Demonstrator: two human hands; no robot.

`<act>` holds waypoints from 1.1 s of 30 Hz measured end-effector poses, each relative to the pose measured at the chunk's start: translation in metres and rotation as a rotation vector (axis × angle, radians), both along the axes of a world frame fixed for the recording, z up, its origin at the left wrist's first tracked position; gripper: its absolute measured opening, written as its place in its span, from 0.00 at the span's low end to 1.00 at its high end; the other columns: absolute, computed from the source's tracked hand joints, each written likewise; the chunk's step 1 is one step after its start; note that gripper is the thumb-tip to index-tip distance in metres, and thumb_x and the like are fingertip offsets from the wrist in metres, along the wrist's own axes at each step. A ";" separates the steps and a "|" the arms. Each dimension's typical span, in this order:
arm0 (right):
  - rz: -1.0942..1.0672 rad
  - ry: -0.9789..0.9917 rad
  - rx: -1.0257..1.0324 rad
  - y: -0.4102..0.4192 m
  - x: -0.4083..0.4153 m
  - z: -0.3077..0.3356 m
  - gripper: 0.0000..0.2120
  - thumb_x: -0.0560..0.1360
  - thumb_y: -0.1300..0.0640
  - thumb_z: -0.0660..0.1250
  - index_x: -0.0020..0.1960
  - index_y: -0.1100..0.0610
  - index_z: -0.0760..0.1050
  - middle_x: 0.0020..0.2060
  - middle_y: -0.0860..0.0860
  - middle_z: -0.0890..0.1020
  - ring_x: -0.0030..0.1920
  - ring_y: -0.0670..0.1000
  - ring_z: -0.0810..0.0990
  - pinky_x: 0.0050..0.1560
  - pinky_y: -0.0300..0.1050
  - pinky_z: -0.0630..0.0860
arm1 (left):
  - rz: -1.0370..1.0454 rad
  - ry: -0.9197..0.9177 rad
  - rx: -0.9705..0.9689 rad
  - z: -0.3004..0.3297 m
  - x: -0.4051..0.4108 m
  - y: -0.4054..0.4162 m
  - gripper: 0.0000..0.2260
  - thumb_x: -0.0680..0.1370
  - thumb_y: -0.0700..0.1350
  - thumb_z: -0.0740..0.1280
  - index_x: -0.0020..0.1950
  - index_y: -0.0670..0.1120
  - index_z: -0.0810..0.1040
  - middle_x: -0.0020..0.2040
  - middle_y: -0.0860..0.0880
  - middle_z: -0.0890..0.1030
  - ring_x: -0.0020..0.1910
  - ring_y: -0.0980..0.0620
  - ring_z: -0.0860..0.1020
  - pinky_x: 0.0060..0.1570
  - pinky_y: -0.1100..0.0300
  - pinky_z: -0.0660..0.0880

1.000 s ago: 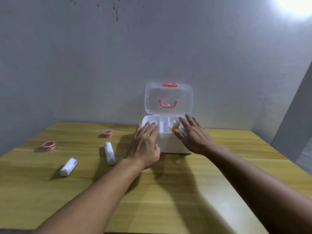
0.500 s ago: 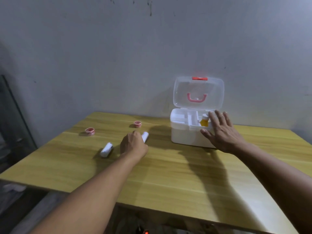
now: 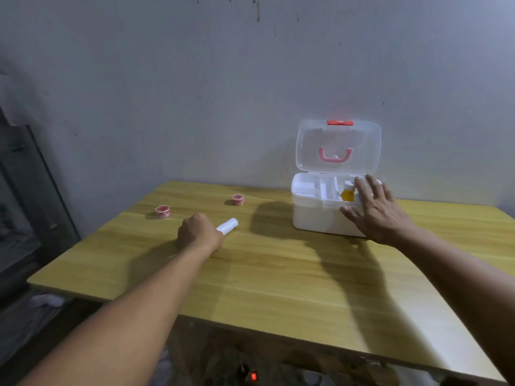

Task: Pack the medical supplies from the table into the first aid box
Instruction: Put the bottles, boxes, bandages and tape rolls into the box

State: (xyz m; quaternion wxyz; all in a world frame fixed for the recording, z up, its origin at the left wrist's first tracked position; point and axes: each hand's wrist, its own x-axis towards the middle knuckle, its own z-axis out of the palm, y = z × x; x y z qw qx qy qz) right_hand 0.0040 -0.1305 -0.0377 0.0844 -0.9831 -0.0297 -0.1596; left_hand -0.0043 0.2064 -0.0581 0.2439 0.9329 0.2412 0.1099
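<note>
The white first aid box [image 3: 315, 218] stands open at the back right of the wooden table [image 3: 278, 280], its clear lid [image 3: 306, 146] upright. A small yellow bottle [image 3: 347, 194] with a white cap sits in the box's tray. My right hand [image 3: 376, 215] lies flat with spread fingers against the box's front right rim. My left hand [image 3: 199, 232] is closed over a white bandage roll [image 3: 228, 225], whose end sticks out to the right. A second roll seen earlier is out of sight. Two small red tape rolls [image 3: 162, 211] [image 3: 237, 199] lie further back.
The table stands against a grey wall. Its left edge drops to a dark floor with a glass panel [image 3: 33, 190] beside it. A small red light [image 3: 253, 376] glows under the table's front edge.
My left hand has left the box, gone left and closed on a bandage roll. The view has turned left. My right hand stays on the box.
</note>
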 end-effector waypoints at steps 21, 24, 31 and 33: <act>0.016 -0.052 -0.025 0.003 -0.008 0.002 0.37 0.78 0.37 0.53 0.78 0.55 0.42 0.78 0.56 0.44 0.78 0.55 0.42 0.76 0.48 0.43 | -0.434 -0.217 -0.523 0.090 0.053 -0.180 0.22 0.67 0.62 0.70 0.43 0.43 0.73 0.41 0.47 0.76 0.37 0.47 0.75 0.32 0.61 0.69; 0.017 -0.055 -0.025 0.002 -0.006 -0.001 0.38 0.78 0.37 0.52 0.78 0.54 0.43 0.78 0.55 0.45 0.77 0.55 0.42 0.77 0.48 0.43 | -0.394 -0.172 -0.512 0.086 0.057 -0.185 0.20 0.70 0.56 0.71 0.50 0.41 0.73 0.50 0.45 0.79 0.48 0.43 0.78 0.43 0.57 0.75; 0.027 -0.034 -0.009 0.000 -0.006 -0.001 0.38 0.78 0.36 0.52 0.79 0.53 0.42 0.79 0.55 0.44 0.77 0.55 0.40 0.76 0.48 0.41 | -0.352 -0.242 -0.359 0.073 0.060 -0.198 0.10 0.67 0.46 0.70 0.41 0.41 0.76 0.41 0.47 0.81 0.43 0.46 0.79 0.32 0.61 0.73; 0.027 -0.041 -0.007 -0.001 -0.006 -0.001 0.38 0.78 0.36 0.52 0.79 0.53 0.42 0.79 0.55 0.44 0.78 0.55 0.41 0.76 0.48 0.42 | -0.373 -0.266 -0.369 0.072 0.057 -0.201 0.12 0.71 0.50 0.69 0.39 0.41 0.75 0.37 0.47 0.77 0.38 0.47 0.76 0.26 0.63 0.64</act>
